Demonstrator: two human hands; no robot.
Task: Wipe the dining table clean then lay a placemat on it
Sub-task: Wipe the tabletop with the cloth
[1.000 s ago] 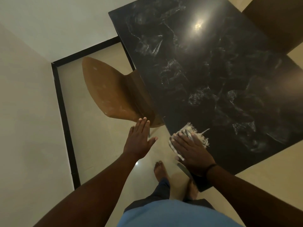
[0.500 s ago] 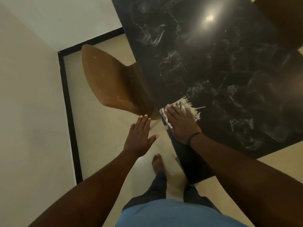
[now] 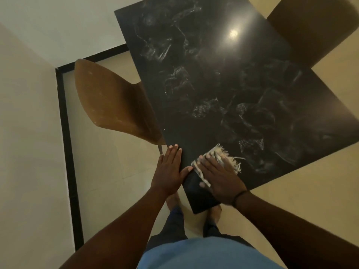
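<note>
**A:** What were the hands doing?

**B:** The right hand [image 3: 219,177] lay flat, fingers straight and close together, pressing a frayed, cream, striped cloth [image 3: 217,162] onto the glossy black marble-patterned dining table [image 3: 223,84]. Nothing was curled round the cloth; the palm simply bore down on it. A dark band sat at that wrist.

**A:** And the other?

**B:** The left hand [image 3: 171,169] was also spread flat, fingers straight, thumb out to the side. It sat at the table's left edge, fingertips just over the rim; whether it actually touched the top I could not tell.

**A:** Where exactly was the cloth?

**B:** Near the table's closest corner, just beside the left edge, with its fringe fanned out toward the table's middle. The two hands were close together, the left thumb almost meeting the cloth's near end.

**A:** How much room around it?

**B:** Beyond the cloth the tabletop stretched bare, with a bright lamp reflection far up it. The corner nearest the person jutted out above two bare feet on the pale tiled floor [image 3: 108,171].

**A:** Counts?

**B:** One cloth, one table, two chairs. A tan moulded chair [image 3: 108,101] was tucked against the left edge, its seat partly under the top; a dark brown chair [image 3: 310,24] stood at the far right edge. A black skirting strip [image 3: 66,133] ran along the cream wall on the left.
</note>
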